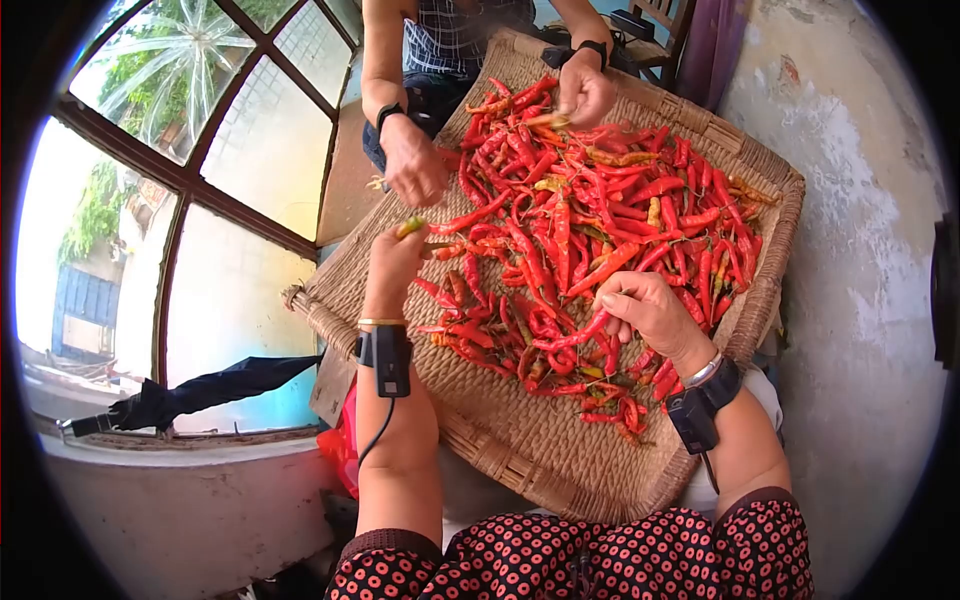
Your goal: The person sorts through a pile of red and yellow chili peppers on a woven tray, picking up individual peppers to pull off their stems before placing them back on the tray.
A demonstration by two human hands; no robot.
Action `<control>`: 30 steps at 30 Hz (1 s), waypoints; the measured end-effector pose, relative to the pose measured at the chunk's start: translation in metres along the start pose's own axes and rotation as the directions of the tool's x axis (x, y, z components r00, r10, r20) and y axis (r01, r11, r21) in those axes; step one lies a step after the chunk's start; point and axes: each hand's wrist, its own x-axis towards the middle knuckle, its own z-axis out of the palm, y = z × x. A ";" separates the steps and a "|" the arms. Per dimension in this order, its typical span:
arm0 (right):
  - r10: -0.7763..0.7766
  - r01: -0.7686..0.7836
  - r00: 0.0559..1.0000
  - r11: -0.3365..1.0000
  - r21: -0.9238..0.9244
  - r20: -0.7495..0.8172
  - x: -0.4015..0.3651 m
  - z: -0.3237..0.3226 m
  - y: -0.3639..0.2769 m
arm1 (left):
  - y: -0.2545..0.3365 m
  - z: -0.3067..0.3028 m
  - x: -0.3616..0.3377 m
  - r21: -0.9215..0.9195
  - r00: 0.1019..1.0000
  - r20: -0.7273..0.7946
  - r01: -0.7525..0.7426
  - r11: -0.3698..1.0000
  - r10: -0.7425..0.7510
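Observation:
A heap of red chili peppers (600, 220) covers the far half of a woven tray (520, 440) resting across my lap. My left hand (395, 262) is raised at the tray's left side, fingers pinched on a green chili stem (410, 227). My right hand (645, 312) rests on the pile near its right side, closed on a long red chili (572, 340). Both my wrists carry black strapped devices.
Another person sits across the tray; one of their hands (415, 160) hovers at its left edge and the other (585, 92) picks in the chilies at the far end. An arched window (200, 150) is on the left, a folded black umbrella (200, 392) on its sill, a rough plaster wall (860, 250) on the right.

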 end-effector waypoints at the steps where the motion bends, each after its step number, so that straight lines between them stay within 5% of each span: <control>1: 0.003 -0.003 1.000 1.000 -0.004 0.013 0.000 0.000 0.000 | 0.001 0.000 -0.002 -0.050 0.998 -0.048 -0.045 0.998 0.043; 4: 0.009 -0.009 1.000 1.000 0.016 0.005 0.002 0.000 0.004 | -0.003 -0.008 0.004 -0.125 0.999 -0.044 -0.006 0.992 0.001; 7: 0.032 -0.030 0.999 0.998 0.056 -0.033 0.004 0.001 0.008 | -0.009 -0.003 0.005 -0.309 0.989 -0.034 -0.145 0.940 0.142; 8: 0.027 -0.021 0.997 0.996 0.086 -0.067 0.005 0.002 0.012 | -0.013 -0.004 0.007 -0.052 0.980 -0.131 -0.155 0.987 0.147; 9: 0.019 -0.007 0.995 0.994 0.113 -0.102 0.007 0.002 0.014 | -0.012 0.000 0.004 -0.053 0.983 -0.112 -0.155 0.987 0.148; 10: 0.040 -0.032 0.994 0.996 0.084 -0.105 0.007 0.000 0.014 | -0.011 0.003 0.001 0.460 0.823 -0.130 -0.445 0.769 0.554; 11: 0.044 -0.033 0.992 0.995 0.089 -0.122 0.008 0.000 0.014 | -0.010 0.007 -0.003 0.822 0.546 0.071 -0.506 0.261 0.835; 12: 0.049 -0.038 0.993 0.994 0.102 -0.111 0.008 0.000 0.014 | 0.001 0.015 -0.016 0.814 0.545 0.087 -0.521 0.256 0.834; 13: 0.056 -0.044 0.993 0.992 0.118 -0.100 0.008 0.001 0.015 | 0.021 0.030 -0.039 0.584 0.825 0.168 -0.525 0.619 0.540; 14: 0.054 -0.042 0.994 0.991 0.127 -0.092 0.008 0.001 0.016 | 0.035 0.044 -0.060 0.339 0.916 0.360 -0.304 0.890 0.176; 16: 0.075 -0.060 0.993 0.985 0.160 -0.088 0.007 0.001 0.015 | 0.040 0.064 -0.086 0.163 0.715 0.608 -0.536 0.828 0.344; 17: 0.084 -0.071 0.994 0.981 0.180 -0.064 0.007 0.001 0.015 | 0.047 0.072 -0.101 0.191 0.716 0.658 -0.456 0.869 0.231; 20: 0.057 -0.050 0.998 0.975 0.219 -0.027 0.010 -0.003 0.024 | 0.035 0.082 -0.109 0.241 0.690 0.674 -0.542 0.805 0.263; 23: 0.081 -0.081 0.997 0.965 0.248 0.010 0.007 -0.007 0.016 | 0.032 0.080 -0.105 0.284 0.670 0.731 -0.470 0.836 0.128; 25: 0.095 -0.094 0.995 0.963 0.253 0.010 0.007 -0.009 0.015 | 0.028 0.069 -0.096 0.273 0.738 0.673 -0.309 0.911 0.048; 27: -0.332 0.275 0.850 0.942 -0.193 -0.410 0.013 -0.014 0.019 | 0.023 0.056 -0.082 0.203 0.843 0.537 -0.155 0.967 0.022; 29: -0.369 0.192 0.788 0.908 -0.372 -0.493 0.011 -0.029 0.017 | 0.024 0.043 -0.068 0.093 0.922 0.386 -0.078 0.993 0.036; 30: -0.561 0.135 0.663 0.742 -0.657 -0.497 0.011 -0.037 0.018 | 0.020 0.035 -0.058 0.090 0.952 0.303 -0.064 0.994 0.034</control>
